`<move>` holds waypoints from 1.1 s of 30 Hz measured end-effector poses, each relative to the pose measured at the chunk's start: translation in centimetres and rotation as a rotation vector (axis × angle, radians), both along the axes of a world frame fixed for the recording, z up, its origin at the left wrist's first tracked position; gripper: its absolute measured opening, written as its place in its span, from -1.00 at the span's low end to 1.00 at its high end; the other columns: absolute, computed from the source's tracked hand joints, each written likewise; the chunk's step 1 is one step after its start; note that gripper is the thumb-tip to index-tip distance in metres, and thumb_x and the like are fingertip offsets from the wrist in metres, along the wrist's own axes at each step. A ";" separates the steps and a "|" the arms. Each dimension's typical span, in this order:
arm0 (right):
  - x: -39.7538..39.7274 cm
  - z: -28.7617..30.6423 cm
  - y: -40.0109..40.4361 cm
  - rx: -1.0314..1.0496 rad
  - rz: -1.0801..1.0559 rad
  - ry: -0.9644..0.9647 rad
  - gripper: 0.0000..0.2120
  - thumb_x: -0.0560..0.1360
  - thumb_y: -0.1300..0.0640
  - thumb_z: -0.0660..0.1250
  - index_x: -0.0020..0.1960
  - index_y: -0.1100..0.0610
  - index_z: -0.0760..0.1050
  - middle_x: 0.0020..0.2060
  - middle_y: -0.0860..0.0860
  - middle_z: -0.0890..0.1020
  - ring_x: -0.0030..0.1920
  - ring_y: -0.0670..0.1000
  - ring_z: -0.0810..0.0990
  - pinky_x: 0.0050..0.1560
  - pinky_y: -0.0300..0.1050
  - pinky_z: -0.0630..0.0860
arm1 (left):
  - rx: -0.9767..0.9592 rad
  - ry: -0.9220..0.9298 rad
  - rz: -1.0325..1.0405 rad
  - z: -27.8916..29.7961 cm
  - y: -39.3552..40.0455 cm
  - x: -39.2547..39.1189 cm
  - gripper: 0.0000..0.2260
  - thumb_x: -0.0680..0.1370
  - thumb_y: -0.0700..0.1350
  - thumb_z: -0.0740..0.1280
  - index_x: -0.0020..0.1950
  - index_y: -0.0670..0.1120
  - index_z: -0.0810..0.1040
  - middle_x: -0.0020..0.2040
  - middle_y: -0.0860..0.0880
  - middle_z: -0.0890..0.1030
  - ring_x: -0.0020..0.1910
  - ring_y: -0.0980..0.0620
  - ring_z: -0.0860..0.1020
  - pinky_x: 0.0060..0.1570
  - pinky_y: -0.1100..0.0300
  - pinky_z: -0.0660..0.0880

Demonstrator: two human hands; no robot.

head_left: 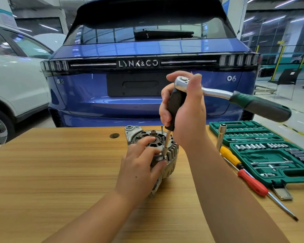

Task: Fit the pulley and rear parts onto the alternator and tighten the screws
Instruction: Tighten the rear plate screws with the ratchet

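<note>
A blue car (pixel 147 81) is filling the far side of the scene, with a white car (pixel 12 81) standing at the far left. On the wooden table (pixel 51 172), to the right, a green socket case (pixel 263 151) is lying open with rows of sockets in it. A yellow-and-red screwdriver (pixel 242 171) is lying just beside the case's near left edge, its blade pointing toward the near right. A chrome tube tool (pixel 221 135) is leaning against the case's left rim.

The alternator (pixel 161 151) is sitting at the middle of the table, its open end facing up. The left hand (pixel 140 167) is resting over its near left side, fingers curled round the housing, thumb and forefinger touching the rim next to a screw (pixel 164 157). This hand is hiding much of the near side of the housing.

The right hand (pixel 184 109) is wrapping its fingers round a black-handled driver (pixel 174 109) standing nearly upright, its shaft reaching down to the screw. A ratchet (pixel 235 97) is sitting on the driver's top end, its green handle sticking out to the right; the right thumb is pressing against the ratchet head.
</note>
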State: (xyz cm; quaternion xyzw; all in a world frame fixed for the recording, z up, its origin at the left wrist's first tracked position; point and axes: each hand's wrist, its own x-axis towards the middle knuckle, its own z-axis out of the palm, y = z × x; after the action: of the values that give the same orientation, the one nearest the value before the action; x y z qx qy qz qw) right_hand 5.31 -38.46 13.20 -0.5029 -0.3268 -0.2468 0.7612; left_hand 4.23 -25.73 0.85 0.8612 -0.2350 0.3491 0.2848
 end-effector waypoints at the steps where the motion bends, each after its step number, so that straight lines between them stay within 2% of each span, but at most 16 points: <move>1: 0.2 0.2 0.1 -0.011 0.010 0.021 -0.56 0.56 -0.31 0.07 0.04 0.02 0.49 -0.31 0.01 0.50 -0.56 0.01 0.35 -0.52 -0.17 0.29 | 0.032 -0.005 0.018 0.2 -0.2 -0.2 -0.70 0.43 -0.09 0.57 0.11 -0.07 0.63 0.30 -0.01 0.55 0.21 0.02 0.46 0.11 -0.01 0.45; 3: 0.5 0.5 0.2 -0.042 0.039 0.046 -0.59 0.54 -0.31 0.08 0.01 -0.03 0.51 -0.33 0.02 0.48 -0.56 0.02 0.35 -0.51 -0.18 0.29 | 0.021 0.036 0.028 1.1 -0.5 -0.5 -0.66 0.46 -0.06 0.53 0.21 -0.01 0.60 0.22 0.09 0.58 0.19 0.06 0.48 0.11 0.03 0.37; 6: 0.7 0.9 0.1 -0.088 0.132 0.085 -0.62 0.52 -0.30 0.12 -0.02 -0.04 0.54 -0.35 0.03 0.47 -0.57 0.01 0.34 -0.48 -0.19 0.31 | -0.081 0.156 0.018 2.3 -0.7 -0.6 -0.70 0.57 0.04 0.38 0.30 0.10 0.54 0.09 0.29 0.51 0.17 0.23 0.44 0.20 0.14 0.21; 9: 0.9 1.3 0.0 -0.104 0.266 0.180 -0.60 0.53 -0.26 0.13 -0.03 0.03 0.54 -0.36 0.05 0.46 -0.57 0.00 0.32 -0.46 -0.20 0.32 | -0.124 0.202 -0.039 2.2 -0.7 -0.9 -0.72 0.60 -0.01 0.36 0.31 0.11 0.53 0.04 0.33 0.46 0.17 0.40 0.37 0.23 0.18 0.26; 10: 1.0 1.4 -0.1 -0.109 0.294 0.214 -0.59 0.56 -0.24 0.11 -0.02 0.07 0.53 -0.35 0.06 0.47 -0.57 0.00 0.32 -0.45 -0.19 0.33 | -0.139 0.248 -0.054 2.2 -0.9 -1.0 -0.72 0.61 -0.02 0.34 0.33 0.11 0.52 0.05 0.33 0.46 0.27 0.31 0.36 0.31 0.14 0.29; 12: 1.1 1.7 -0.4 -0.136 0.313 0.265 -0.59 0.59 -0.18 0.08 0.02 0.13 0.51 -0.33 0.08 0.49 -0.53 0.03 0.36 -0.40 -0.16 0.36 | -0.172 0.349 -0.063 2.3 -1.0 -1.0 -0.74 0.64 0.02 0.29 0.33 0.12 0.51 0.09 0.30 0.48 0.43 0.00 0.35 0.41 -0.07 0.33; 14: 1.0 1.9 -0.5 -0.147 0.317 0.298 -0.61 0.61 -0.13 0.08 0.07 0.15 0.50 -0.29 0.08 0.52 -0.44 0.06 0.44 -0.33 -0.11 0.43 | -0.186 0.416 -0.075 2.7 -1.1 -0.5 -0.78 0.65 0.11 0.25 0.26 0.12 0.53 0.15 0.20 0.58 0.46 -0.15 0.34 0.36 -0.19 0.38; 17: 0.6 2.1 -0.6 -0.071 0.323 0.322 -0.69 0.63 -0.04 0.09 0.07 0.17 0.46 -0.27 0.09 0.55 -0.37 0.07 0.49 -0.28 -0.11 0.49 | -0.170 0.438 -0.082 3.2 -1.3 0.0 -0.77 0.64 0.16 0.22 0.19 0.10 0.55 0.12 0.08 0.61 0.41 -0.18 0.38 0.26 -0.19 0.45; 20: 0.4 2.0 -0.5 -0.016 0.313 0.309 -0.75 0.58 0.01 0.09 0.01 0.17 0.43 -0.27 0.12 0.55 -0.40 0.08 0.45 -0.31 -0.13 0.41 | -0.180 0.407 -0.095 3.1 -1.1 0.2 -0.80 0.64 0.15 0.23 0.15 0.12 0.56 0.00 0.16 0.59 0.23 -0.05 0.50 0.14 -0.10 0.51; 23: 0.2 2.1 0.0 -0.026 0.283 0.288 -0.77 0.53 0.05 0.07 -0.01 0.18 0.42 -0.28 0.14 0.54 -0.41 0.08 0.41 -0.32 -0.12 0.33 | -0.176 0.420 -0.116 3.0 -0.8 0.6 -0.82 0.64 0.15 0.24 0.13 0.14 0.56 -0.05 0.20 0.62 0.08 0.08 0.54 0.07 -0.05 0.56; 27: 0.3 2.6 0.6 0.031 0.201 0.336 -0.73 0.50 0.09 0.09 -0.14 0.23 0.49 -0.35 0.13 0.54 -0.41 0.07 0.45 -0.37 -0.17 0.39 | -0.159 0.451 -0.131 3.1 -0.5 0.8 -0.86 0.64 0.16 0.22 0.09 0.20 0.53 -0.09 0.22 0.61 0.01 0.17 0.54 0.02 0.01 0.57; 31: 0.2 3.9 0.8 0.141 0.224 0.524 -0.73 0.46 0.13 0.15 -0.30 0.22 0.52 -0.34 0.10 0.57 -0.39 0.05 0.54 -0.37 -0.18 0.46 | -0.119 0.477 -0.129 3.3 -0.5 0.9 -0.86 0.64 0.18 0.20 0.10 0.23 0.52 -0.07 0.22 0.61 0.00 0.20 0.54 0.00 0.08 0.55; 33: 0.0 4.3 0.7 0.131 0.231 0.550 -0.77 0.48 0.16 0.15 -0.25 0.21 0.51 -0.29 0.13 0.61 -0.38 0.06 0.55 -0.33 -0.14 0.50 | -0.108 0.485 -0.132 3.5 -0.4 1.0 -0.87 0.64 0.17 0.21 0.10 0.23 0.52 -0.07 0.24 0.60 -0.01 0.25 0.53 0.00 0.12 0.56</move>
State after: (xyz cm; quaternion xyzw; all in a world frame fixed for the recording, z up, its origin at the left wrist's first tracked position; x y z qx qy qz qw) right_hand 5.31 -37.71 17.49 -0.4603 -0.1468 -0.0338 0.8749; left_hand 5.20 -26.17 4.37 0.8861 -0.1966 0.1248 0.4007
